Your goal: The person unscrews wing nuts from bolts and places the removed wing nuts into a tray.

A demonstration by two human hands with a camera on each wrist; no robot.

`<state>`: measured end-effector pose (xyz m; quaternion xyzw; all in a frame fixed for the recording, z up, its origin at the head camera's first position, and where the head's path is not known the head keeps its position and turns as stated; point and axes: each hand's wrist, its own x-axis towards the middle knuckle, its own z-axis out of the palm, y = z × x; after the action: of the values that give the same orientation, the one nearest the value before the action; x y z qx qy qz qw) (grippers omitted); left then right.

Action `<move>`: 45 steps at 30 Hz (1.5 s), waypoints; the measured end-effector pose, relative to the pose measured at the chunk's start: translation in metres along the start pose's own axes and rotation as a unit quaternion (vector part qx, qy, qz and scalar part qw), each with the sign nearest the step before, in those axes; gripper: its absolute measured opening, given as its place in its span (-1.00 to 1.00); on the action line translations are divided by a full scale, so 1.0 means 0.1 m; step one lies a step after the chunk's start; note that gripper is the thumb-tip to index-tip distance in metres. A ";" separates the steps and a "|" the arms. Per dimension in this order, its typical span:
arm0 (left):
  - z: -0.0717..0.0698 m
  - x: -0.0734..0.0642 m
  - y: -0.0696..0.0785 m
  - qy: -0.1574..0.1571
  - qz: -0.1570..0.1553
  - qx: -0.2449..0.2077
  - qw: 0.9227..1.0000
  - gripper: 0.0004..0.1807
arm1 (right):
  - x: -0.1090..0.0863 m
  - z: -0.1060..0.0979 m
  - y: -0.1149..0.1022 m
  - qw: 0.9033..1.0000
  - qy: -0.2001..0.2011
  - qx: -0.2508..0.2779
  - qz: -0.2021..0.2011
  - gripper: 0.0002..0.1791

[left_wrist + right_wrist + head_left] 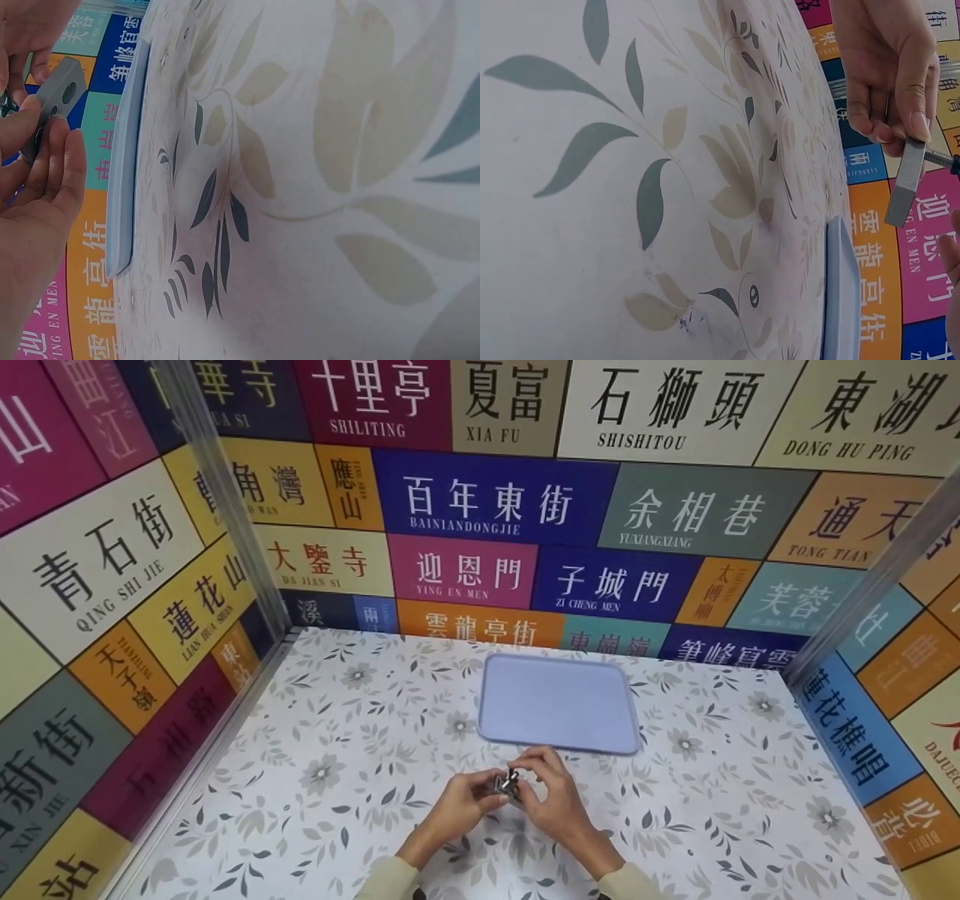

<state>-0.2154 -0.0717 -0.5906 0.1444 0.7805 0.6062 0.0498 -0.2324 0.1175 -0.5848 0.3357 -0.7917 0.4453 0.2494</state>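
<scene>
Head view has your small metal piece (507, 786) toward 6 o'clock, held above the floral table (300, 821), with a shiny part sticking up toward 12. The pale blue tray (559, 703) lies at 1 o'clock from it.

Your left hand (463, 804), at 8 o'clock from the piece, pinches it between thumb and fingers. Your right hand (553, 796), at 4 o'clock, curls its fingers close about the other side; you cannot tell whether they pinch it or only touch.

From your left wrist, the piece's grey block (52, 94) has its long axis running from 7 to 1 o'clock, the end with a round hole (70, 93) pointing to 1. From your right wrist, the free end points between 6 and 7, while a threaded screw (939, 159) juts out between 3 and 4 to a dark end (956, 166).

Around you, sign panels carry Chinese characters and Latin lettering: BAINIANDONGJIE (491, 499) and YING EN MEN (465, 576) near 12 from the piece, ZI CHENG MEN (602, 586) and SHISHITOU (664, 412) at 1, QING SHI JIE (105, 559) at 10, BIBEI (916, 825) at 3.
</scene>
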 end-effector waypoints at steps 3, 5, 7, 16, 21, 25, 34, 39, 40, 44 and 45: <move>0.00 -0.01 -0.01 -0.002 -0.001 -0.006 1.000 -0.58 | 0.00 0.01 0.00 1.000 0.000 0.000 -0.005 -0.66; 0.01 -0.02 -0.02 -0.002 -0.001 -0.010 1.000 -0.57 | 0.00 0.00 -0.01 1.000 -0.001 0.001 -0.009 -0.65; 0.01 -0.02 0.00 -0.002 -0.004 -0.008 1.000 -0.57 | 0.00 0.00 -0.01 1.000 -0.003 0.003 -0.010 -0.63; 0.00 -0.02 -0.01 -0.001 -0.001 0.005 1.000 -0.63 | 0.05 0.02 -0.03 0.998 0.020 0.021 -0.047 -0.51; -0.01 -0.03 -0.03 -0.001 -0.004 0.007 1.000 -0.62 | 0.05 0.05 -0.02 0.997 0.036 0.021 -0.067 -0.51; -0.01 -0.03 -0.03 0.000 -0.004 0.007 1.000 -0.64 | 0.07 0.07 -0.03 0.996 0.051 0.021 -0.075 -0.51; -0.02 0.00 -0.03 -0.006 0.013 -0.003 1.000 -0.63 | 0.13 0.04 -0.18 0.996 0.060 0.027 -0.059 -0.60; -0.02 0.00 -0.01 -0.019 -0.001 -0.010 1.000 -0.60 | 0.06 0.05 -0.09 0.998 0.044 0.021 -0.029 -0.64; -0.02 0.01 0.00 -0.018 0.000 -0.008 1.000 -0.60 | 0.05 0.06 -0.07 0.998 0.046 0.022 -0.029 -0.63; -0.01 0.01 0.01 -0.010 0.005 0.000 1.000 -0.63 | 0.04 0.06 -0.03 0.997 0.057 0.026 -0.048 -0.61; -0.01 0.01 0.01 -0.007 0.006 0.004 1.000 -0.63 | 0.04 0.05 -0.03 0.997 0.058 0.025 -0.049 -0.61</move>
<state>-0.2167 -0.0716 -0.5891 0.1538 0.7814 0.6026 0.0507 -0.2335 0.1109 -0.5828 0.3539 -0.7469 0.4712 0.3081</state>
